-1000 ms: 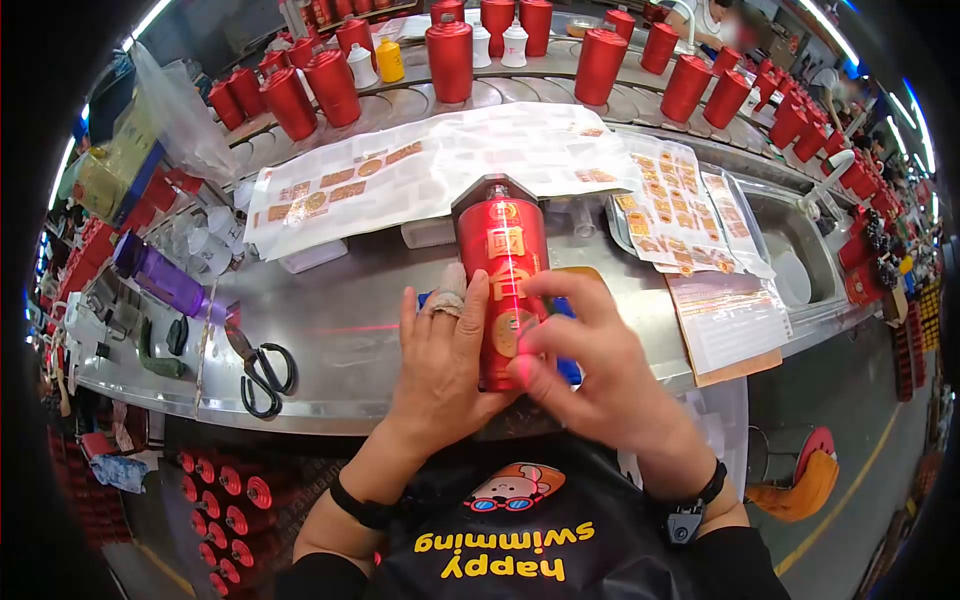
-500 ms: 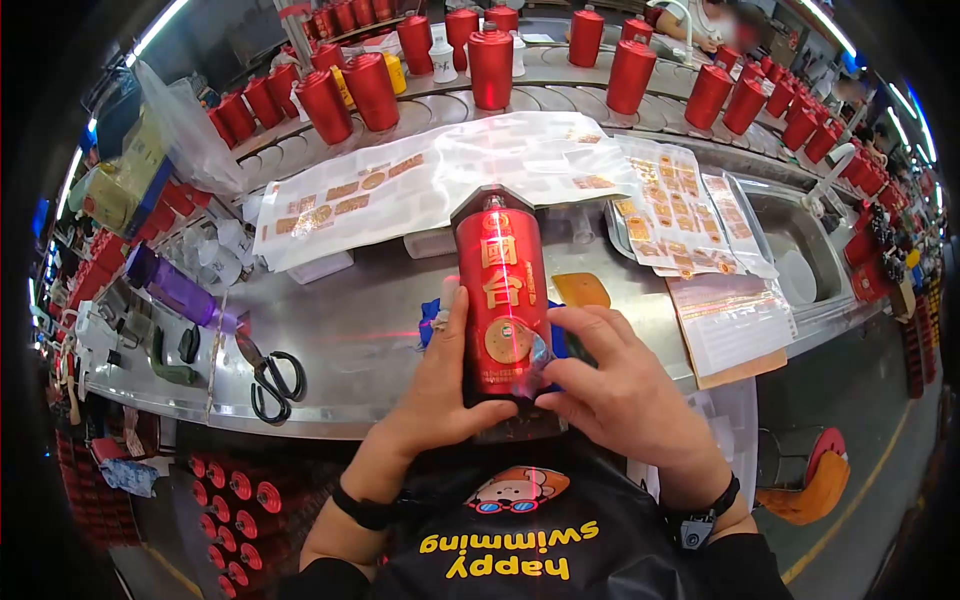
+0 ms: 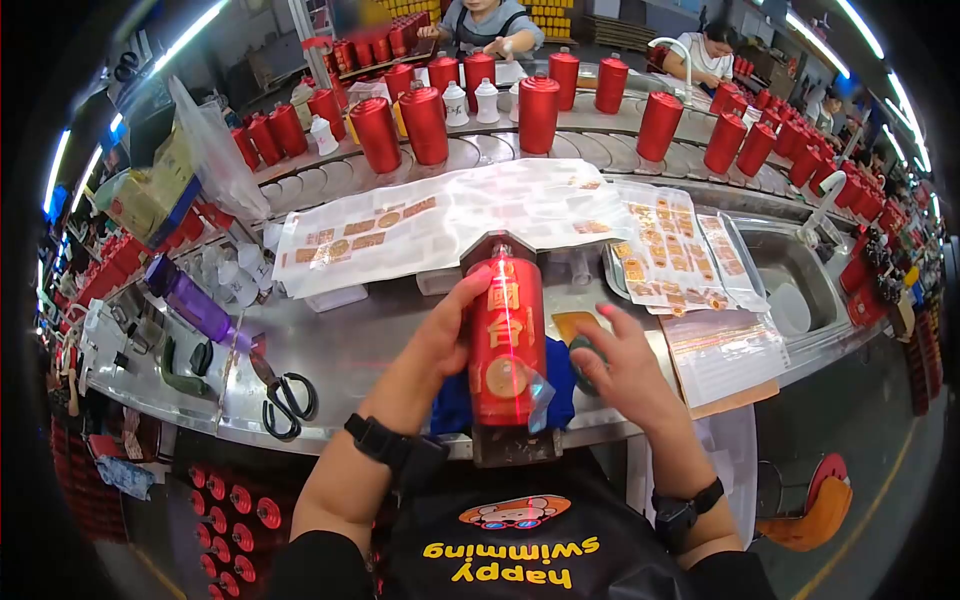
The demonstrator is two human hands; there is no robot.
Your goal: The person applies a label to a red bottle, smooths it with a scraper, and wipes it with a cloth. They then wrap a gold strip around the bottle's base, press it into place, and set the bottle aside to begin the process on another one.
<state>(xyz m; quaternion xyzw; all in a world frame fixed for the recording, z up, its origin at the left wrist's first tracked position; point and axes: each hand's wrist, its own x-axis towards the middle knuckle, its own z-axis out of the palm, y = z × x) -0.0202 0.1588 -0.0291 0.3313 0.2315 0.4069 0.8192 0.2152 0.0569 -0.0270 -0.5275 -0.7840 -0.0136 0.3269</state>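
Red with gold characters, the bottle (image 3: pixel 507 340) lies on a dark holder (image 3: pixel 515 448), base nearest the body and neck pointing away. Near its base, on the side facing the right hand, a piece of clear film (image 3: pixel 541 398) reaches past the bottle's edge (thin and shiny, so its exact outline is hard to read).

The left hand (image 3: pixel 450 325) curves around the bottle's left side and holds it, with a finger along the upper part. That looks a sound hold: steady pressure from the side should limit rolling and leave the gold print uncovered. The right hand (image 3: pixel 628 368) is off the bottle, its fingers loosely parted beside a rounded green thing (image 3: pixel 588 366); whether they grip it, I cannot tell. Any pressing would best be light and even, working from the fixed part of the film toward its loose edge (a hasty tug could crease it).

Blue cloth (image 3: pixel 562 385) shows on the bench (image 3: pixel 370 365) between the bottle and the right hand. Well to the left of the left hand lie black-handled scissors (image 3: pixel 283 395). Beyond both hands spread the printed sheets (image 3: pixel 400 225), and farther off stand other red bottles (image 3: pixel 539 115) (one person (image 3: pixel 490 30) is seated past them).
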